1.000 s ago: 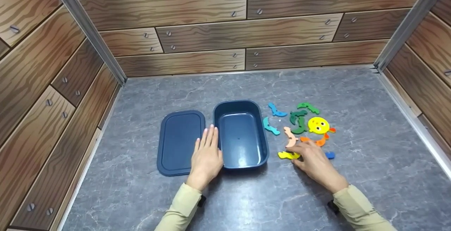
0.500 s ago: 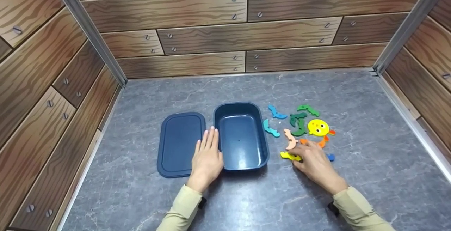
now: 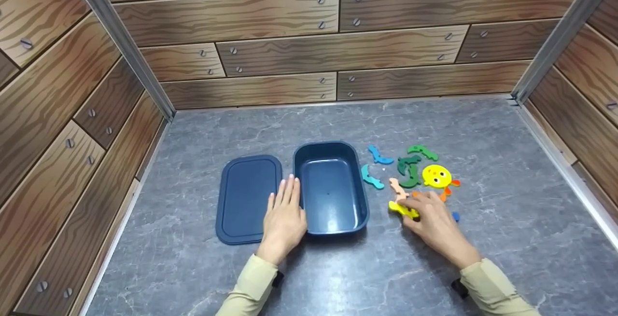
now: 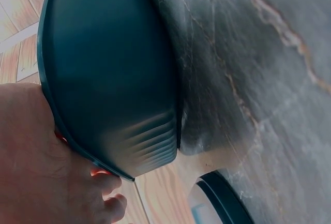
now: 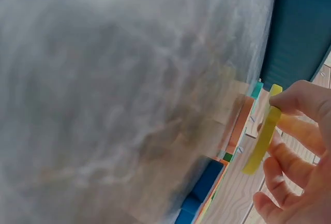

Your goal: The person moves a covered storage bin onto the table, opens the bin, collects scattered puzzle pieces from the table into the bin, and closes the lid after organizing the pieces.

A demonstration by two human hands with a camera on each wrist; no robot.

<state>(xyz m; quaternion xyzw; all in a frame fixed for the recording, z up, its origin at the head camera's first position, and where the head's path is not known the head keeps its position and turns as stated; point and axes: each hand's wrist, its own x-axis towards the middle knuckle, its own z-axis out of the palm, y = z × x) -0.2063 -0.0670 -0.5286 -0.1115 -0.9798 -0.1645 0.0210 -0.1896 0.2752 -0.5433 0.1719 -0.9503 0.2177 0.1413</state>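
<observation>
My left hand [image 3: 284,217] rests with straight fingers along the left rim of a dark blue plastic box [image 3: 328,193]; in the left wrist view that hand [image 4: 46,157] lies over the rim. My right hand [image 3: 433,220] pinches a curved yellow toy piece [image 3: 401,208] between thumb and fingers. The right wrist view shows this yellow piece [image 5: 262,138] raised off the table and tilted. Just behind it lies a peach piece [image 3: 397,186], partly covered. An orange piece [image 3: 445,194] and a blue piece [image 3: 456,216] are partly hidden by the right hand.
A dark blue lid [image 3: 248,200] lies flat left of the box. Right of the box are a turquoise piece [image 3: 372,177], a blue piece [image 3: 380,156], several green pieces [image 3: 422,152] and a round yellow face piece [image 3: 437,176]. Wood-patterned walls [image 3: 270,58] enclose the grey table.
The right hand has lifted the yellow piece off the table, and it now overlaps the peach piece in view. My left hand stays at the box rim.
</observation>
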